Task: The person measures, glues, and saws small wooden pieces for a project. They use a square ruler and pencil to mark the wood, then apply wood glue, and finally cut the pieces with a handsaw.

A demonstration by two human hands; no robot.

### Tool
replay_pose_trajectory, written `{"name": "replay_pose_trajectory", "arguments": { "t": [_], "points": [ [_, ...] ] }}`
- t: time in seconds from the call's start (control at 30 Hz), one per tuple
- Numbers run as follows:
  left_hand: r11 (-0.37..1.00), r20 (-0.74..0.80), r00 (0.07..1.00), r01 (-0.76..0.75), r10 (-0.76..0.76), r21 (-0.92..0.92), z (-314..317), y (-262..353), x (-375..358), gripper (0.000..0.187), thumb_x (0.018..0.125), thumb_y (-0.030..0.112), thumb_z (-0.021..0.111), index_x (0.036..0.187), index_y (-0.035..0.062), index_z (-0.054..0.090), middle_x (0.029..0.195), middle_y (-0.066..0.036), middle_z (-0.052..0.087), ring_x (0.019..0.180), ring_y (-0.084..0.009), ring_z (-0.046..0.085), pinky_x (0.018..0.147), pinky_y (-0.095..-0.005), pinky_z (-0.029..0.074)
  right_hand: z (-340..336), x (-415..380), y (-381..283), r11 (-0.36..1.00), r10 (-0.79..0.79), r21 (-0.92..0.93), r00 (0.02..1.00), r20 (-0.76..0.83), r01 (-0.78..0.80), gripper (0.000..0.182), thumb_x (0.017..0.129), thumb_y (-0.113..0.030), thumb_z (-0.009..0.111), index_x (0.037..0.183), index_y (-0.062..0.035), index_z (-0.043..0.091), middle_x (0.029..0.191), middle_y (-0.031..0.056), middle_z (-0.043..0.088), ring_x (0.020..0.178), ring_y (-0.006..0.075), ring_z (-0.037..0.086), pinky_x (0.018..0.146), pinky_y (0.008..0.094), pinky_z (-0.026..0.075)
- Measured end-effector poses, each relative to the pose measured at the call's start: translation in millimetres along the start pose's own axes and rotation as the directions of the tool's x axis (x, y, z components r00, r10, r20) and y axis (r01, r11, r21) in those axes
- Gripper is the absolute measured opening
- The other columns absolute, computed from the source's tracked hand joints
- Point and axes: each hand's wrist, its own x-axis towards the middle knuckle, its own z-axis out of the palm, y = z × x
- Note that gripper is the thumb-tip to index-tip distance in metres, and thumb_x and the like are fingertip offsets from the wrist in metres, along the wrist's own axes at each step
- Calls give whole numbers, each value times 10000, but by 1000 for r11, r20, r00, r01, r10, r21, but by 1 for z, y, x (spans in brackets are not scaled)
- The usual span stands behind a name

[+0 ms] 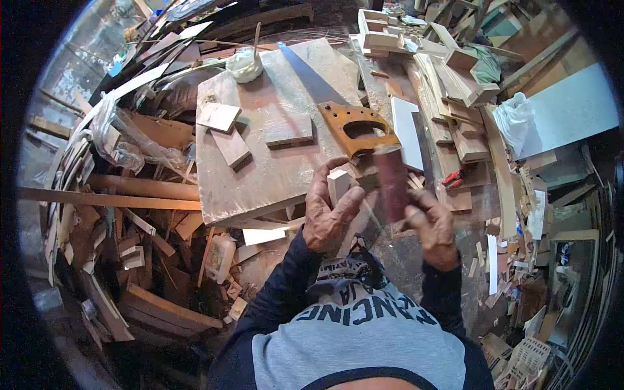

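My left hand (323,218) is closed around a small pale wooden block (338,184), its top end showing between thumb and fingers at the bench's front edge. Just to the right, my right hand (434,233) grips a dark reddish-brown sanding block (392,185), slightly smeared by motion. The two blocks are apart. Beyond them a handsaw (328,97) with an orange-brown wooden handle lies on the dusty workbench (260,188). A flat wooden piece (288,129) rests to its left, and two more pieces overlap farther left, a pale one (219,117) uppermost.
A whitish pot (244,67) with a stick in it stands at the bench's back. Red-handled pliers (453,179) lie among boards on the right. A plastic jug (220,258) and wood offcuts crowd the floor at left. A white panel (575,107) leans far right.
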Motion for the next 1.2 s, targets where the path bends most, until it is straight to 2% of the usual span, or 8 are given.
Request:
{"name": "replay_pose_trajectory", "arguments": {
  "t": [0.13,0.33,0.47,0.53,0.6,0.8,1.13,1.2],
  "points": [
    [999,8,999,45,-46,10,-4,5,-3,452,849,197,688,1222,44,484,878,-29,614,683,-72,554,557,-208,445,28,-1,3,998,63,16,972,227,-69,257,893,-87,516,1126,15,558,938,47,590,839,111,558,739,243,461],
    [993,-88,996,-12,22,115,-23,-2,-8,401,860,182,678,1186,8,522,862,-44,650,725,-75,593,605,-225,488,69,5,4,967,-215,-99,961,175,235,345,870,-105,541,1193,12,511,1032,152,587,963,265,575,868,372,438],
    [998,-100,995,4,2,67,-34,-2,-12,363,909,194,614,1206,17,504,788,-14,614,635,-34,518,486,-210,399,89,9,13,784,-388,-478,914,120,396,421,934,-104,434,1338,11,394,1063,74,526,965,151,543,792,268,461],
    [984,-41,999,-12,4,-178,-37,4,-11,320,954,213,536,1212,42,452,762,10,546,586,-29,464,435,-192,349,95,8,3,874,-310,-377,949,58,308,451,943,-113,420,1372,8,352,1015,76,544,834,133,554,688,239,464],
    [957,-41,999,22,-35,-288,-45,11,-10,310,958,227,527,1198,57,429,769,10,528,593,-41,473,453,-189,371,106,5,-15,987,-162,12,986,24,162,487,950,-174,413,1402,-18,324,933,71,556,643,105,506,544,208,431],
    [972,-89,995,-60,41,-227,-68,8,-7,254,941,155,532,1160,75,433,837,-18,549,647,-76,514,529,-214,433,102,14,-10,753,52,639,982,181,-157,521,951,-329,419,1367,-23,354,853,62,526,596,92,452,472,230,404],
    [977,-87,995,26,-45,-209,-69,18,-10,196,972,213,486,1108,75,510,797,8,544,620,-64,500,515,-198,408,116,15,-19,646,170,716,964,204,-266,430,982,-328,427,1309,-49,438,834,53,582,599,94,498,484,224,423],
    [986,-99,994,25,-42,-166,-67,17,-10,201,978,229,481,1104,78,518,779,18,539,609,-50,486,508,-191,394,117,15,-13,799,113,567,976,186,-201,398,985,-283,431,1309,-50,439,870,66,600,660,93,530,503,222,434]
  ]
}}
